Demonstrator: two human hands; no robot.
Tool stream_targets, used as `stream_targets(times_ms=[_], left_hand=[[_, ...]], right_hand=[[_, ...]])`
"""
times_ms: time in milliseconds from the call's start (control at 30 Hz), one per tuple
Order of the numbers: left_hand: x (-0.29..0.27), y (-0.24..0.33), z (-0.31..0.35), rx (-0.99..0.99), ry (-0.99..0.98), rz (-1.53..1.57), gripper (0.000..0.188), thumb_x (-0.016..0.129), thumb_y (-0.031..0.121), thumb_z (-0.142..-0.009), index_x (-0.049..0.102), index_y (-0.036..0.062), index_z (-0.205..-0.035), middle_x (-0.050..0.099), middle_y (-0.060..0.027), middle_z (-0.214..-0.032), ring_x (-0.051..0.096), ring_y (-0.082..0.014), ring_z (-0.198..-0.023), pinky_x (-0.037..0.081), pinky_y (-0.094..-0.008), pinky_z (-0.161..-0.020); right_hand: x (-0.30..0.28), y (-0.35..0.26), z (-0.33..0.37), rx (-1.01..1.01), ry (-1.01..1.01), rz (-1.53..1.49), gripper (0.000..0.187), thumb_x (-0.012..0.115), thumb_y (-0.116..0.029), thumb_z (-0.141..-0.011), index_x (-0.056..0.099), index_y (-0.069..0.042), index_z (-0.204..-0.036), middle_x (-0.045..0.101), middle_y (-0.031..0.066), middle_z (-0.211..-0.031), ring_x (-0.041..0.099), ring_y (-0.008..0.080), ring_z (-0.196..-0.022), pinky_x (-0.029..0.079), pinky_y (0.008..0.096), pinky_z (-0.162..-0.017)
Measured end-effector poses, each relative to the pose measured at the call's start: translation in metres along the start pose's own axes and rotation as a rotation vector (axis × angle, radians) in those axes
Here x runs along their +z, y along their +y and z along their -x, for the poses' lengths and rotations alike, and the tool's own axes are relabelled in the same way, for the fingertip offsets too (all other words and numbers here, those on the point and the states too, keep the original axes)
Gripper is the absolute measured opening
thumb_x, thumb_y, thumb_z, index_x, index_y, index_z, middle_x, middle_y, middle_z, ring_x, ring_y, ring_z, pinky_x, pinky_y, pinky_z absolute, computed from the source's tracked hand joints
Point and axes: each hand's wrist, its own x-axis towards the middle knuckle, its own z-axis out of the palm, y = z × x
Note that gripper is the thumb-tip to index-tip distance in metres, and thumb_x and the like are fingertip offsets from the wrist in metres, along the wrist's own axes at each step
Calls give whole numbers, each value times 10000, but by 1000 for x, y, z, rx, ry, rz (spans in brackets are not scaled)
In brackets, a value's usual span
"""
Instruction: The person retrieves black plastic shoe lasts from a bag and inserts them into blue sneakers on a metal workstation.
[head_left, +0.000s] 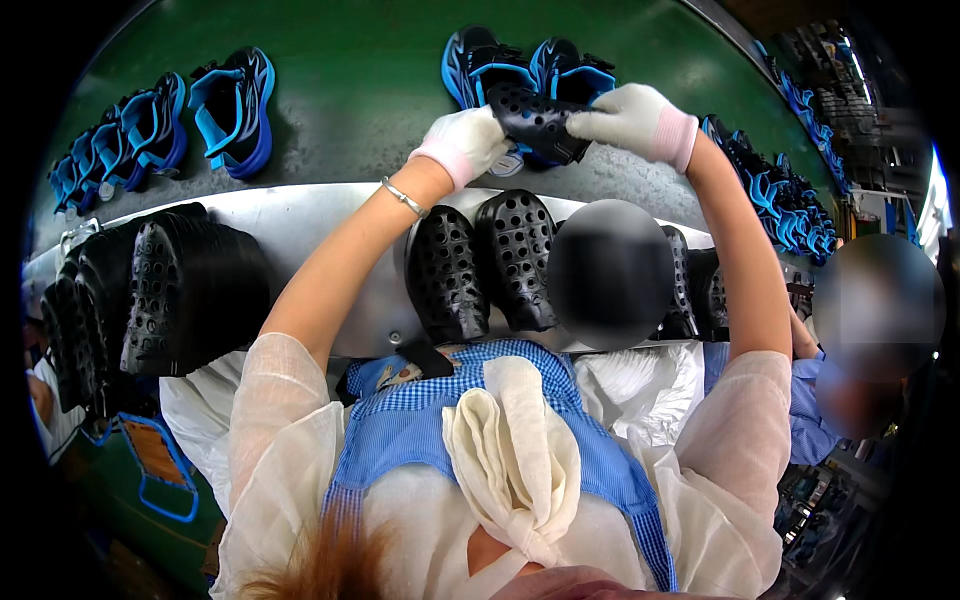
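Observation:
Both my hands wear white gloves with pink cuffs and are raised over the far side of the bench. Between them is a black shoe form [540,118] dotted with round holes. My right hand [625,122] pinches its right end, fingers closed. My left hand [470,145] has its fingers curled against the left end; what lies under them is partly hidden. Right behind the form, a pair of black and blue sneakers rests on the green surface: the left sneaker [462,70] and the right sneaker [562,68], both partly covered by it.
More perforated black forms [445,272] stand upright along the metal ledge [330,205] before me, with a thick stack [165,290] at left. Sneakers [235,110] line the green bench [350,90] at left, others [790,205] at right. Someone in blue sits at right.

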Motion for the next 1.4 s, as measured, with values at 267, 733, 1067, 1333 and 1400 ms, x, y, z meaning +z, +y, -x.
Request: stream_targets(times_ms=[267,733,1067,1333,1400], left_hand=[[1,-2,7,30,66,-24,222,546,259,-874,625,128,-1034,612,-91,-969,600,-305,-878,497,-410,-754],[-21,1,-26,-274,-499,-5,342,617,303,-791,669,28,-988,678,-150,-842,652,-277,-726,525,-353,-710],[-25,-1,-23,-487,-571,93,329,657,302,-766,672,37,-959,687,-123,-770,665,-232,-651,536,-330,-668],[-5,-7,-29,-419,-488,-37,424,669,373,-774,646,40,-1034,687,-124,-862,664,-237,-710,526,-357,-658],[-12,-5,-23,-421,-453,88,417,668,438,-778,677,53,-939,673,-123,-752,657,-231,-670,511,-358,-621]], right_hand=[[-1,-19,-54,19,55,241,550,585,-508,-769,659,34,-708,589,152,-620,554,249,-572,464,358,-592],[67,-66,-114,122,-4,650,202,610,-206,-818,718,-149,-979,696,57,-1012,669,248,-944,537,419,-716],[69,-78,-130,90,17,613,249,656,-183,-777,706,-154,-1019,689,61,-1032,663,228,-961,532,365,-770],[50,-51,-67,-112,80,280,430,457,-420,-849,680,-56,-906,674,160,-874,646,331,-814,507,400,-750],[39,-52,-9,-137,141,379,403,489,-420,-861,657,-54,-878,657,140,-841,631,316,-808,497,401,-724]])
